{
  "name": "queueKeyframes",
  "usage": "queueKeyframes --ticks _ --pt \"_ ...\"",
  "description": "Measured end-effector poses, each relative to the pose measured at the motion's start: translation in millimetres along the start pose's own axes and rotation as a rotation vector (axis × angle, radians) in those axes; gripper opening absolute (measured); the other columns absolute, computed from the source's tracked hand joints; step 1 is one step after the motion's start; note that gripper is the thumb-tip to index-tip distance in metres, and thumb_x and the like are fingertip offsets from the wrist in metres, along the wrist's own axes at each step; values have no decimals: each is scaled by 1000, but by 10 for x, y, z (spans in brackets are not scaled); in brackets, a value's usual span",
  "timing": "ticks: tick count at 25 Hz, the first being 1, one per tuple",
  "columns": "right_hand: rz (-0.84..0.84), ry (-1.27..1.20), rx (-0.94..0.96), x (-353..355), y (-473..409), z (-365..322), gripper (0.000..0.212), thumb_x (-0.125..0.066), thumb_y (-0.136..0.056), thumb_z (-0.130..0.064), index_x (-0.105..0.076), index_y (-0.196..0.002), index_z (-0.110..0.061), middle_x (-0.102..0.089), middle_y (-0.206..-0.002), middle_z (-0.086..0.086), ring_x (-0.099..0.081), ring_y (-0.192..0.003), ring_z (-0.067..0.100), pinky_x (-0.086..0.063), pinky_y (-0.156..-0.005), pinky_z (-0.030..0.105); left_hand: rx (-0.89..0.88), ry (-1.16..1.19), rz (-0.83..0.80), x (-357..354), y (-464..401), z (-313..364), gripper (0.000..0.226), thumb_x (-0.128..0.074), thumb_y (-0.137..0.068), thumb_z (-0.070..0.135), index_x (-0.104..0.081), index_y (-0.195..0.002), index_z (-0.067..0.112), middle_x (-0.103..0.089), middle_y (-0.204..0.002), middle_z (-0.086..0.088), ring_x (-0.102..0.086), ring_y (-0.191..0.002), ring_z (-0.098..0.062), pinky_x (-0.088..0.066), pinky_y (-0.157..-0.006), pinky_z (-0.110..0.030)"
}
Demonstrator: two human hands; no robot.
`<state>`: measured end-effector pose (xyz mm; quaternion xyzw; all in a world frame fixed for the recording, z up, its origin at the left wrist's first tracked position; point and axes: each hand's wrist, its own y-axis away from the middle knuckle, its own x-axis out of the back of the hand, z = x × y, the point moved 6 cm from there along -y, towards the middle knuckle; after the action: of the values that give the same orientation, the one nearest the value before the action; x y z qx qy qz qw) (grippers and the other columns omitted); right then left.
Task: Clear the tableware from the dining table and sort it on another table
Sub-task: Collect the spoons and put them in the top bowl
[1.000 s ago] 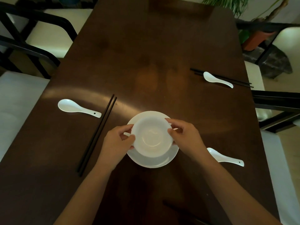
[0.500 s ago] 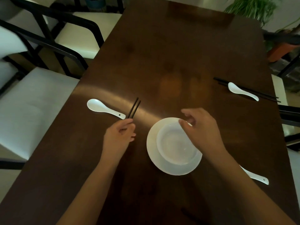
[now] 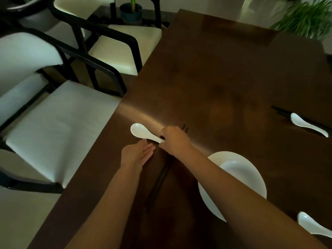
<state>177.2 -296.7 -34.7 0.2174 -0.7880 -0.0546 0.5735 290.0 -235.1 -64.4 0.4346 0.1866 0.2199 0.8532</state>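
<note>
On the dark wooden dining table (image 3: 224, 78) a white spoon (image 3: 142, 132) lies near the left edge. My right hand (image 3: 174, 141) reaches across and pinches the end of its handle. My left hand (image 3: 137, 155) rests just below the handle, fingers stretched out flat, holding nothing. A pair of black chopsticks (image 3: 161, 177) runs diagonally under my right hand and wrist. A white bowl (image 3: 240, 175) sits on a white plate (image 3: 206, 196) to the right, partly hidden by my right forearm.
A second white spoon (image 3: 305, 124) lies across black chopsticks (image 3: 280, 111) at the right edge. A third spoon (image 3: 312, 226) sits at the lower right. Black-framed chairs with white seats (image 3: 59, 123) stand along the table's left side. Potted plants stand beyond the far end.
Both hands left the bowl. My left hand let go of the chopsticks and opened flat. My right hand crossed left over the chopsticks to the spoon's handle. The view swung left.
</note>
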Motion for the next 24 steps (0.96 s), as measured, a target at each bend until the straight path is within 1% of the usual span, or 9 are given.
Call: queueKeyframes --ticks 2,5,9,11,16,19,21,22,24 --pt "28 -23 -9 -42 -29 6 10 -57 -81 -10 -65 -86 -6 -63 -96 13 -60 -90 31 -45 -69 32 -3 -2 -21 -59 -58 14 24 -54 -91 10 -56 -110 -5 -65 -100 -19 -65 -90 -25 -51 -83 -32" --pt "27 -48 -18 -74 -22 6 12 -55 -82 -7 -67 -84 -8 -66 -91 11 -61 -87 28 -45 -68 30 1 -21 -35 -135 -131 4 22 -55 -90 8 -57 -107 -5 -66 -96 -17 -66 -87 -23 -51 -81 -30" --pt "64 -115 -13 101 93 19 16 -54 -84 -12 -69 -89 -9 -66 -93 9 -61 -88 26 -52 -75 35 -10 21 -59 -256 -127 52 19 -56 -88 5 -61 -105 0 -68 -87 -12 -66 -81 -18 -53 -70 -28" --pt "141 -188 -27 288 229 71 19 -56 -85 -17 -70 -97 -12 -66 -96 8 -60 -88 24 -52 -78 37 -46 8 -107 -389 -14 125 15 -57 -88 7 -63 -101 5 -70 -86 -9 -68 -80 -16 -54 -65 -26" --pt "405 -322 -113 851 932 443 24 -60 -86 -29 -68 -106 -18 -65 -97 0 -54 -80 10 -44 -74 20 -211 -171 -370 -951 688 188 10 -60 -87 12 -68 -86 17 -77 -79 -1 -73 -76 -12 -57 -58 -23" --pt "648 -410 -166 1125 1749 1018 28 -65 -82 -24 -66 -109 -17 -62 -95 -6 -55 -80 2 -43 -72 7 -201 -265 -564 -1338 1143 -146 12 -58 -87 13 -68 -93 15 -77 -85 -1 -72 -82 -12 -58 -61 -23" --pt "761 -398 -317 1100 2374 1645 28 -67 -80 -17 -66 -108 -16 -63 -95 -6 -55 -81 -1 -39 -73 1 -154 -304 -629 -1526 1349 -498 15 -58 -87 13 -67 -99 12 -76 -90 -3 -72 -85 -14 -59 -65 -25" --pt "753 -381 -434 1008 2670 2000 28 -67 -80 -15 -66 -108 -15 -65 -99 -2 -58 -84 2 -38 -76 3 -128 -321 -646 -1603 1430 -708 16 -58 -87 13 -66 -100 12 -76 -91 -3 -72 -86 -15 -59 -66 -26" --pt "598 -334 -652 699 3116 2662 31 -64 -82 -13 -64 -113 -13 -65 -111 6 -61 -99 18 -41 -84 17 -95 -363 -660 -1749 1562 -1157 16 -56 -88 12 -66 -100 11 -76 -91 -4 -72 -86 -14 -58 -65 -24"
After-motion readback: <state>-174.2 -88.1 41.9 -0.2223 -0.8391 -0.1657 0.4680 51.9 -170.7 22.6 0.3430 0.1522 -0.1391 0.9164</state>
